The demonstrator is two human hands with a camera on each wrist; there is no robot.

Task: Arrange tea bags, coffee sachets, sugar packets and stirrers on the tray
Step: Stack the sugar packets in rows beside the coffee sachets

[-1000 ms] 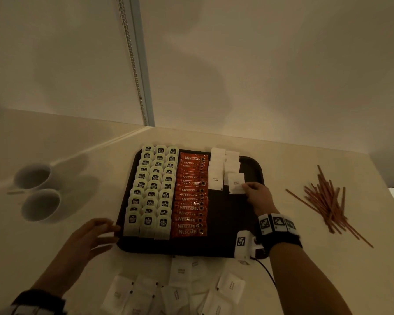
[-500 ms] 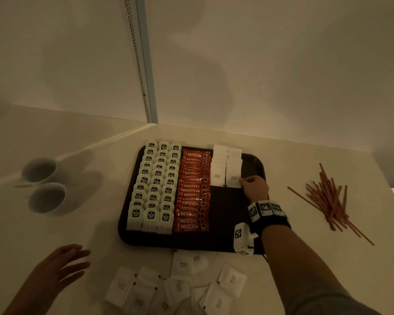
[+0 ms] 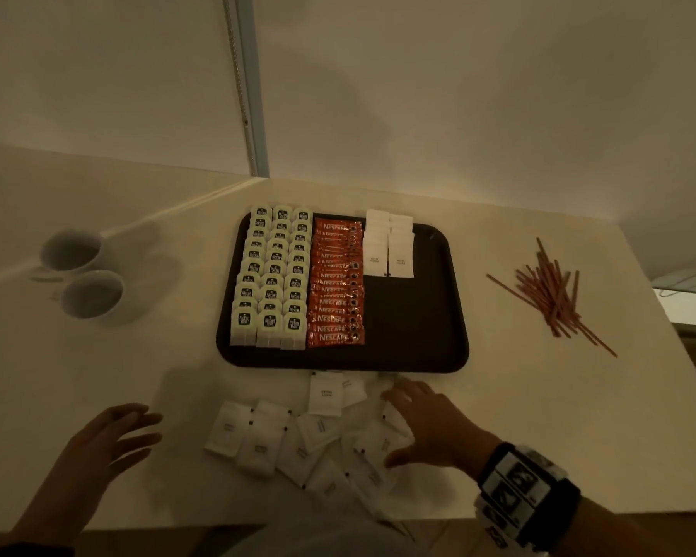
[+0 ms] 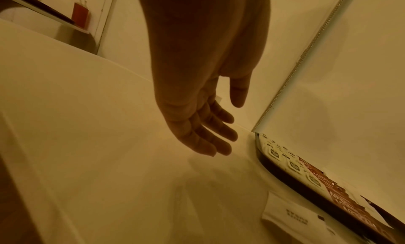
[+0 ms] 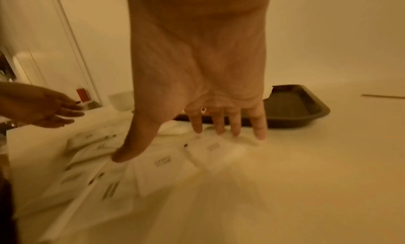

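A dark tray [image 3: 418,327] holds rows of tea bags [image 3: 276,275] on the left, orange coffee sachets [image 3: 336,285] in the middle and two short rows of white sugar packets [image 3: 388,247] at the back right. Several loose sugar packets [image 3: 298,436] lie on the table in front of the tray. My right hand [image 3: 414,424] hovers spread over their right side, its fingertips [image 5: 219,131] touching one packet [image 5: 210,149]. My left hand [image 3: 109,440] floats open above bare table left of the pile, holding nothing. Brown stirrers [image 3: 551,299] lie right of the tray.
Two white cups [image 3: 81,275] stand on the table to the left of the tray. A wall with a vertical rail and bead chain [image 3: 242,86] rises behind the table. The table's near edge [image 3: 438,520] runs just below the loose packets.
My right hand left the sugar packet in the tray's second row and came back to the loose pile. My left hand let go of the tray's corner and drew back toward me.
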